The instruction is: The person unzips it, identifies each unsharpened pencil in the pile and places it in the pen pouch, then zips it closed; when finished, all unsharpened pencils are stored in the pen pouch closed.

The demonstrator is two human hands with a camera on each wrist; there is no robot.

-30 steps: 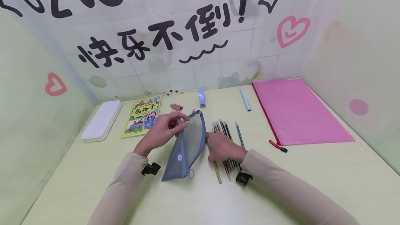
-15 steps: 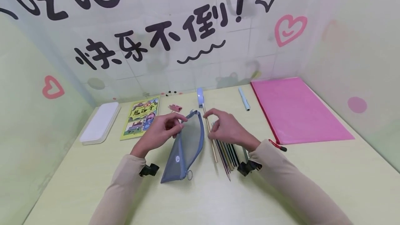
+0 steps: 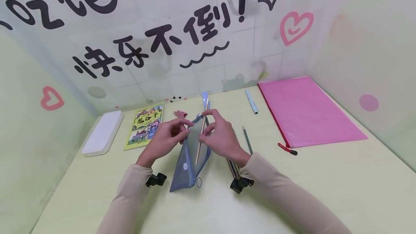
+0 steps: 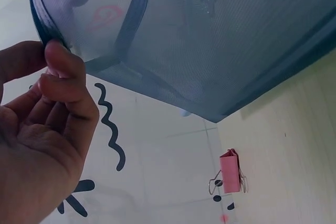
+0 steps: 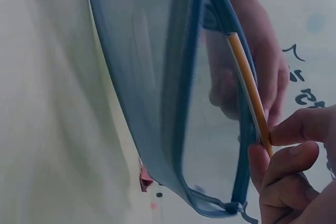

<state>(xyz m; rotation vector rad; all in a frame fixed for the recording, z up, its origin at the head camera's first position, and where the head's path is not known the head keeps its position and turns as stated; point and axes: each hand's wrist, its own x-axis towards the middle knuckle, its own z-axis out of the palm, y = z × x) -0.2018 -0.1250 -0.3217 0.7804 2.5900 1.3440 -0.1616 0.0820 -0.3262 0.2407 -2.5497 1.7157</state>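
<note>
Head view: left hand [image 3: 169, 138] pinches pouch [image 3: 190, 154]; right hand [image 3: 219, 136] pinches pencil [image 3: 200, 134].

Study desk corner, pale green table [image 3: 292, 176], cartoon-lettered wall panels [image 3: 169, 28], picture book [image 3: 144, 125], pink folder [image 3: 305, 111], pencils [image 3: 247, 142]

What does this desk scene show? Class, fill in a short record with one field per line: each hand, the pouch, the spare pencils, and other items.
Left hand: pinches the rim of the mesh pouch
Right hand: pinches a yellow pencil over the pouch
Pouch: blue-grey, mouth held open
Spare pencils: on the table, right of the pouch
Other items: pink folder, picture book, white case
</note>
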